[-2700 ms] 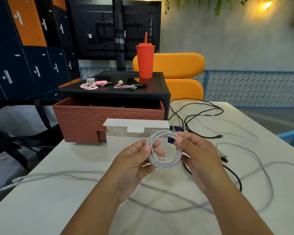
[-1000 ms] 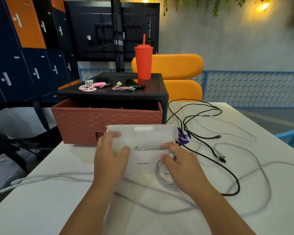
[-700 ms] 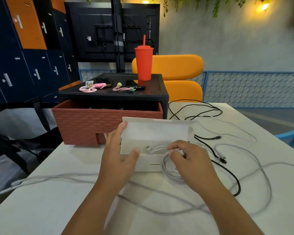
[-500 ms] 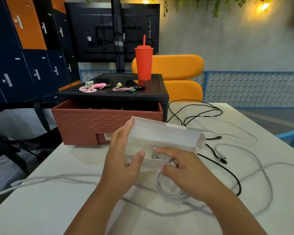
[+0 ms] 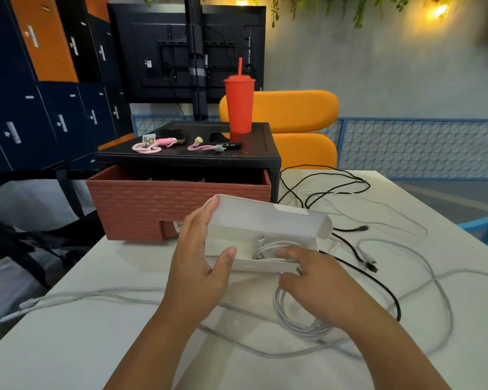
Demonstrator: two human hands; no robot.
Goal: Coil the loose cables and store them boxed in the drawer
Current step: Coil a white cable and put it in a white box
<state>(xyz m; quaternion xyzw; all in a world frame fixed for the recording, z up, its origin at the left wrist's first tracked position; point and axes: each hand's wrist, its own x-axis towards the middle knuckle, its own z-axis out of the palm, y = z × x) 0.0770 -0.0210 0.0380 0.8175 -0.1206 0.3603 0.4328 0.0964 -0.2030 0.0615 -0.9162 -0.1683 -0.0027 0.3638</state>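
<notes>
A small white cardboard box (image 5: 268, 220) lies open on its side in front of the drawer, its lid flap raised. My left hand (image 5: 202, 260) grips its left end, thumb on the front wall. My right hand (image 5: 317, 282) holds the coiled white cable (image 5: 296, 319); the coil's top part and connector sit inside the box, while the lower loops hang out over the table beneath my palm. The brick-patterned red drawer (image 5: 152, 204) stands pulled out of the black cabinet (image 5: 192, 159).
Loose black cables (image 5: 350, 249) and long grey cables (image 5: 423, 271) sprawl over the white table (image 5: 68, 333) to the right and front. A red tumbler (image 5: 239, 105), pink straps and small items stand on the cabinet top. An orange chair is behind.
The coil went from held up between both hands to being fed into the box. My left hand took the box, turned it and lifted its lid; my right hand pushed the coil's top inside.
</notes>
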